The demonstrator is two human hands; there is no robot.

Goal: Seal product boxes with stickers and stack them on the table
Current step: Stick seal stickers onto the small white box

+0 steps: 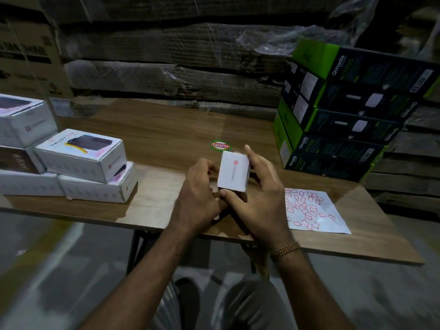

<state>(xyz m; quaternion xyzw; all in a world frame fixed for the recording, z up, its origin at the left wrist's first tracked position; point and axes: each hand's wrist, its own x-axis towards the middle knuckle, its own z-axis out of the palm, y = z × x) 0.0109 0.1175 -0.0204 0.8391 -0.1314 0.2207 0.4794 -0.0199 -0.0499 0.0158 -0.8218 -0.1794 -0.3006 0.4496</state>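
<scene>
Both my left hand [198, 186] and right hand [259, 186] grip the box [233, 173] above the table's near edge; light, stiff, crushable card, best held by its sides.

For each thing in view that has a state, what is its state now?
White box: shut, held upright above the table edge.
Left hand: grips the box.
Right hand: grips the box.
Sticker sheet: flat on the wooden table.
White boxes: stacked.
Omada boxes: stacked.
</scene>
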